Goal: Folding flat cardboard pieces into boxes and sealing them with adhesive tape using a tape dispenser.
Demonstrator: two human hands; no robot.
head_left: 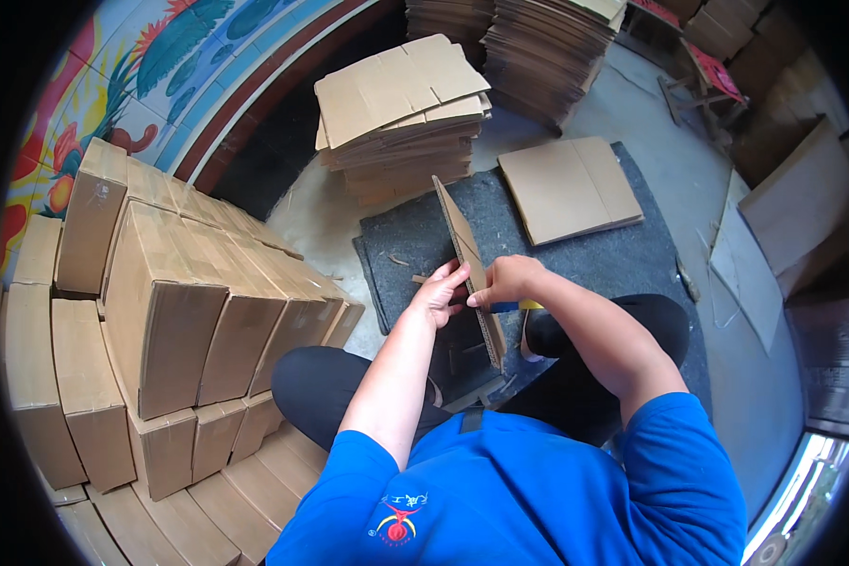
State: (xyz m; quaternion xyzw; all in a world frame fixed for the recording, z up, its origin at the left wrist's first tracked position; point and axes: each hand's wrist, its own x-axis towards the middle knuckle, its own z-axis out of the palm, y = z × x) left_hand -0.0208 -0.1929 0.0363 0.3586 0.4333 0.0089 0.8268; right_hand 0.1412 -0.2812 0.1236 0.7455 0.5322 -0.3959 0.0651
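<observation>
Centre of frame: you hold a flat cardboard blank (469, 269) on edge, tilted slightly, its thin side toward the camera, over the grey mat (575, 259).

Left hand (441, 294): fingers extended and pressed flat against the blank's left face, not curled round it. It looks like a brace, keeping the sheet from flopping.

Right hand (507, 280): closed in a pinch, thumb and fingers clamped on the blank's near edge from the right. A blue and yellow object shows just beneath this hand; what it is, or whether the hand grips it, cannot be told.

Blank stands between your knees, its lower end near your lap, probably so both hands reach it without leaning.

Left of frame: assembled boxes (189, 311) stacked in tight rows, close to your left side.

Top centre: stack of flat blanks (401, 113), within arm's reach beyond the mat. A few loose flats (571, 187) lie on the mat's upper right. Taller stacks (547, 47) sit at the top edge.
</observation>
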